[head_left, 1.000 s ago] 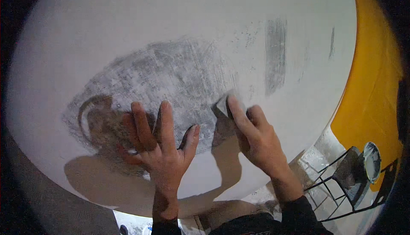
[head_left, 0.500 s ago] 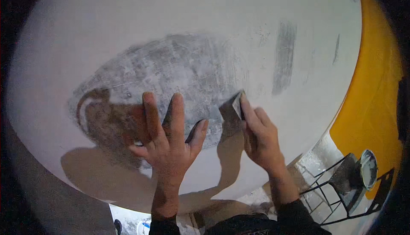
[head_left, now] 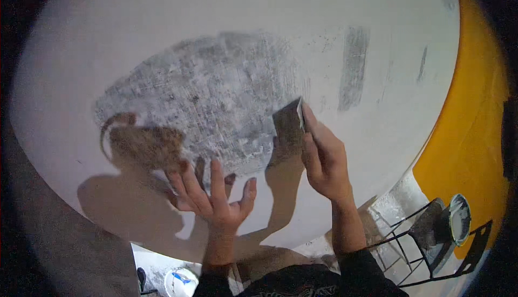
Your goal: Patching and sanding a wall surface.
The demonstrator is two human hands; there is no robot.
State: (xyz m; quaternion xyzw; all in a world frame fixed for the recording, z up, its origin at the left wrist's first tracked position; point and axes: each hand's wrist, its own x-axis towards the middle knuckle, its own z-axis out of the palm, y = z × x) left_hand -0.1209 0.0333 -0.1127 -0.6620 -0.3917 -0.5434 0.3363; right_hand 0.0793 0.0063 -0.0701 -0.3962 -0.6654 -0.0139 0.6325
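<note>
The left hand (head_left: 218,202) is spread near the lower edge of the grey patch (head_left: 216,76); the right hand (head_left: 328,162) pinches a thin flat piece (head_left: 300,111). Pale surface (head_left: 135,16) stretches above.

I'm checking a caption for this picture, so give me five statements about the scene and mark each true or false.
1. The right hand holds a thin flat tool. True.
2. The left hand grips a brush. False: the left hand has spread fingers, with nothing visible held.
3. The pale surface bears a large grey patch. True.
4. The orange area is at the picture's left. False: the orange area is at the right.
5. The grey patch is perfectly even. False: it is mottled.
</note>
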